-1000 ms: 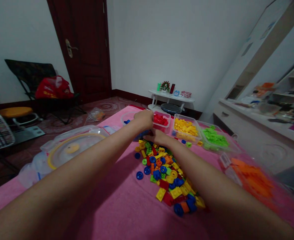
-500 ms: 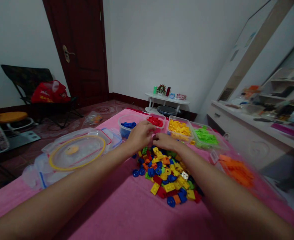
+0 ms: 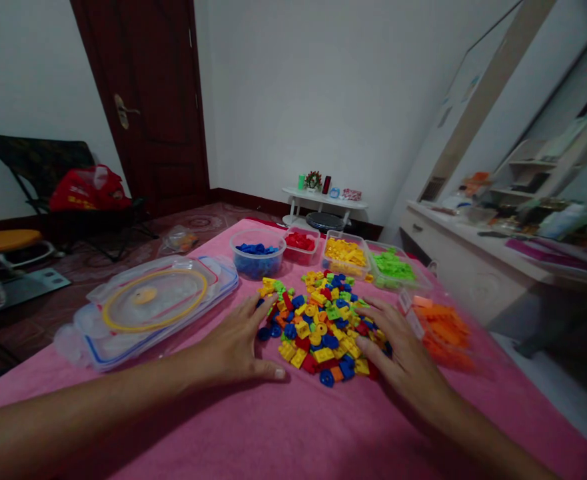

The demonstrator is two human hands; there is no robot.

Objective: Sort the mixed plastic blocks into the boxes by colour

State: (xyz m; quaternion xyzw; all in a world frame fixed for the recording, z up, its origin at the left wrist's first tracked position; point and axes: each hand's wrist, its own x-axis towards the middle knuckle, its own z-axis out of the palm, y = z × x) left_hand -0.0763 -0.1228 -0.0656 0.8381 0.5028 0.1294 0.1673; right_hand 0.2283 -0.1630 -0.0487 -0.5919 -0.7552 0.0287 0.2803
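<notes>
A heap of mixed toy building bricks point(image 3: 323, 327) in yellow, blue, red, green and orange lies on the pink cloth point(image 3: 253, 433). On its left side is my left hand point(image 3: 238, 343), open, with the thumb stretched toward the front of the heap. My right hand point(image 3: 398, 343) is open against the right side, its fingers spread at the bricks. Neither hand grips a brick. Behind the heap stand clear tubs of blue bricks point(image 3: 257, 251), red bricks point(image 3: 300, 241), yellow bricks point(image 3: 346, 252) and green bricks point(image 3: 392, 265). Right of my right hand is a box of orange bricks point(image 3: 443, 327).
Stacked clear lids point(image 3: 153, 303) with coloured seals lie at the table's left. Beyond are a chair with a red bag point(image 3: 88, 189), a door point(image 3: 148, 100) and a low white stand point(image 3: 323, 196). A cluttered dresser point(image 3: 488, 247) stands to the right.
Both hands have drawn back from the far edge of the heap near the red tub and moved apart to its two sides, fingers now spread. The view has shifted slightly right.
</notes>
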